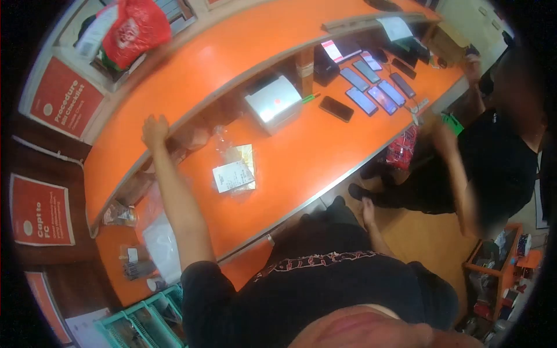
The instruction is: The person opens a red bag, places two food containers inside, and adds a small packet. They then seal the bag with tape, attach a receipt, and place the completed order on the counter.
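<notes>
Head view, left hand [155,129]: raised, arm stretched forward, resting against the front lip of the upper ledge [232,52].
Left grip: fingers lie at the lip. Too blurred to tell whether they clamp it or only touch.
Upper ledge: orange, curved, running above and behind the worktop [301,151]. Judged fixed, stiff and smooth, with the lip the only edge to hold.
Right hand [367,210]: hangs low beside the person's body, just off the worktop's metal edge.
Right grip: fingers loose and apart, nothing in them.
Clear packet [239,155]: flat on the worktop, below and right of the left hand, not touched. A paper slip [232,175] lies on it.
Packet handling (judgement): light, soft, slippery film that crumples easily. Best pinched at a corner, or lifted from beneath so the slip stays put.
Nearby: white boxy device [274,103]; single dark phone [336,108]; row of phones [371,87] further right.
Co-worker [499,156]: in black, standing at the right end of the worktop, well apart.
</notes>
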The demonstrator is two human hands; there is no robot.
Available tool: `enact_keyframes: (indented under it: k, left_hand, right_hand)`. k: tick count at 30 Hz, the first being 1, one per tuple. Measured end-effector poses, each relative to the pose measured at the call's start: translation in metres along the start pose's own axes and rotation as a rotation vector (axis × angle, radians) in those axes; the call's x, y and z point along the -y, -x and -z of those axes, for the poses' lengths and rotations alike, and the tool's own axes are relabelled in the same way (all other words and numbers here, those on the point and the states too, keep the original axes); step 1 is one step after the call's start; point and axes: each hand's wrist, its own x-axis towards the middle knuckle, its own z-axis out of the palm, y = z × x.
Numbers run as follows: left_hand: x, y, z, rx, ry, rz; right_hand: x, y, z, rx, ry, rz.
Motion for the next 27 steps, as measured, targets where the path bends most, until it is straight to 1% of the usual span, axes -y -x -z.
enact_keyframes:
  k: [1, 2, 3, 4, 5, 6, 8, 10, 12, 13, 14, 15, 16, 17, 18, 19, 20, 22, 23, 26, 27]
  left_hand:
    - [0.0, 0.001, -0.001, 0.005, -0.018, 0.01]
    - [0.0, -0.003, -0.001, 0.01, -0.033, 0.011]
    - [0.016, -0.023, -0.022, -0.005, -0.028, -0.009]
    - [0.033, -0.042, -0.043, -0.014, -0.024, -0.032]
    - [0.029, -0.042, -0.037, 0.022, -0.031, -0.021]
    - [0.028, -0.039, -0.032, 0.057, -0.039, -0.003]
    - [0.047, -0.057, -0.044, 0.102, -0.042, -0.015]
    - [0.032, -0.041, -0.03, 0.062, -0.028, -0.009]
    - [0.035, -0.028, -0.025, 0.038, 0.017, -0.02]
    - [0.047, -0.036, -0.033, 0.032, 0.062, -0.042]
    - [0.058, -0.048, -0.042, 0.026, 0.11, -0.069]
    - [0.08, -0.06, -0.054, -0.002, 0.114, -0.134]
    - [0.068, -0.058, -0.048, -0.029, 0.119, -0.199]
    - [0.051, -0.061, -0.044, 0.054, 0.024, -0.06]
    - [0.037, -0.06, -0.039, 0.135, -0.077, 0.082]
    - [0.008, -0.051, -0.03, 0.212, -0.176, 0.225]
    - [-0.023, -0.043, -0.029, 0.256, -0.22, 0.209]
    - [-0.083, -0.025, -0.03, 0.341, -0.315, 0.187]
    - [-0.108, -0.021, -0.035, 0.251, -0.205, 0.369]
    - [-0.16, 0.014, -0.038, 0.221, -0.079, 0.271]
    - [-0.183, 0.027, -0.041, 0.211, -0.029, 0.225]
  right_hand:
    - [0.008, -0.024, -0.008, -0.077, -0.073, 0.033]
    - [0.05, -0.029, -0.021, -0.112, -0.065, 0.052]
    - [0.069, -0.046, -0.028, -0.141, 0.033, 0.188]
    - [0.123, -0.037, -0.043, -0.198, 0.098, 0.369]
    - [0.124, -0.065, -0.04, -0.315, 0.473, 0.669]
    - [0.166, -0.062, -0.044, -0.264, 0.509, 0.795]
    - [0.199, -0.089, -0.044, -0.192, 0.558, 0.843]
    - [0.226, -0.119, -0.039, -0.09, 0.593, 0.89]
    - [0.236, -0.158, -0.028, -0.039, 0.71, 0.994]
    - [0.241, -0.177, -0.021, -0.017, 0.766, 1.045]
    - [0.248, -0.196, -0.013, 0.063, 0.763, 0.973]
    - [0.254, -0.212, -0.005, 0.144, 0.755, 0.899]
    - [0.259, -0.226, 0.001, 0.225, 0.745, 0.826]
    - [0.261, -0.237, 0.004, 0.194, 0.741, 0.915]
    - [0.26, -0.245, 0.006, 0.216, 0.749, 0.939]
    - [0.262, -0.251, 0.01, 0.236, 0.757, 0.965]
    - [0.265, -0.259, 0.015, 0.254, 0.767, 0.994]
    - [0.262, -0.267, 0.019, 0.279, 0.7, 0.988]
    - [0.258, -0.269, 0.021, 0.3, 0.668, 0.984]
    - [0.26, -0.27, 0.022, 0.293, 0.632, 1.005]
    - [0.254, -0.276, 0.022, 0.343, 0.669, 1.006]
